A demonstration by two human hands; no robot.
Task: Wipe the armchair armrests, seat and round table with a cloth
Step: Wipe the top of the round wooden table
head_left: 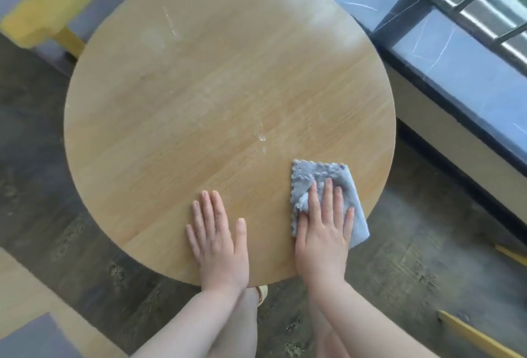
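My right hand point(323, 232) is pressed flat, fingers spread, on the cloth point(325, 183) near the table point(199, 101) rim on the right side. Left hand point(218, 238) is flat on bare wood, bracing. Risk imo: cloth overhangs the rim, could slip off w/ an outward stroke; white specks point(261, 138) may smear.

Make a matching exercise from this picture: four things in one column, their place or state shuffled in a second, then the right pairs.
Things
1. cloth
2. left hand
3. white speck
4. round table

Descriptions
A. flat on bare wood
B. pale wood top
C. grey-blue, pressed under the right hand
D. near the tabletop's middle, beyond the cloth

Pairs: 1-C, 2-A, 3-D, 4-B
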